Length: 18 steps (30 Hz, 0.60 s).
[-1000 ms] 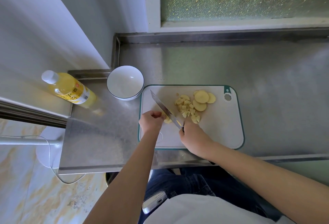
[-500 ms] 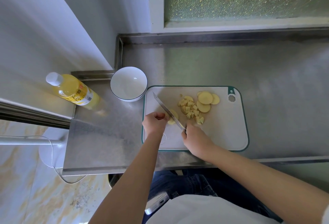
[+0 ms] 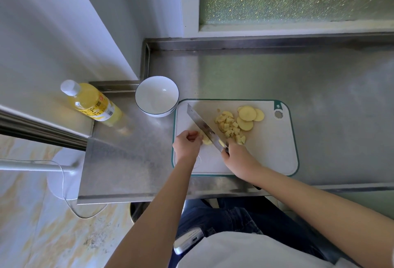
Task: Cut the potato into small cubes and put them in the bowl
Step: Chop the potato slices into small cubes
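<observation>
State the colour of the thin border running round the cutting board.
Dark green, edging the pale rectangular plastic cutting board; the head view, the only one, shows it clearly.

knife handle [image 3: 226, 150] mostly under the right hand [image 3: 237, 158]

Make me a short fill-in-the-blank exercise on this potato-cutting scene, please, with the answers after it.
1. The white bowl is ____.
2. The knife is gripped by the person's ____ hand.
3. The yellow bottle stands to the ____ of the white bowl.
4. The potato cubes lie on the cutting board, to the ____ of the knife.
Answers: empty; right; left; right.
</observation>
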Tool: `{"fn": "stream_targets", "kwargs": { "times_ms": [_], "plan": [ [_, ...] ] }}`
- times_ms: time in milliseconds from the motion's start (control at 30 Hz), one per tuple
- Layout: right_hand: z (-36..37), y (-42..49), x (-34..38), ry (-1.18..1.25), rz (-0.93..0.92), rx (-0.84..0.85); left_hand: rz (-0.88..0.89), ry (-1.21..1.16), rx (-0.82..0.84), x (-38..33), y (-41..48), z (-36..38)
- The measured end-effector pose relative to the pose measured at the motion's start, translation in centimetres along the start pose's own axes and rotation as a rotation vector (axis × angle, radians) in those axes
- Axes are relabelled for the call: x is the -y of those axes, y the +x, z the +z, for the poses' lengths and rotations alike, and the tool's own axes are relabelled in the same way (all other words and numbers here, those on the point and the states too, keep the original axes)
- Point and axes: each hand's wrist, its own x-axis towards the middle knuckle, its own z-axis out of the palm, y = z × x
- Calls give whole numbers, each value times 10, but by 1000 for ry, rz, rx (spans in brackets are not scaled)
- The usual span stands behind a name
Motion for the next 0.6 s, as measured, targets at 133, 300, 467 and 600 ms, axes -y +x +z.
{"fn": "stream_targets", "kwargs": {
  "times_ms": [133,300,467,600],
  "plan": [
    [0,-3,2,-12,-36,-32,-47,9,-20,0,-2,2],
    [-1,-7,4,25,-68,-38,-67,14,-21,-1,-1,2],
    [-4,-10,4,18,-78,-13,-64,27,-32,0,-2,4],
    [-7,-9,6,5,-77,12,-65,30,-34,-1,-2,4]
  ]
}}
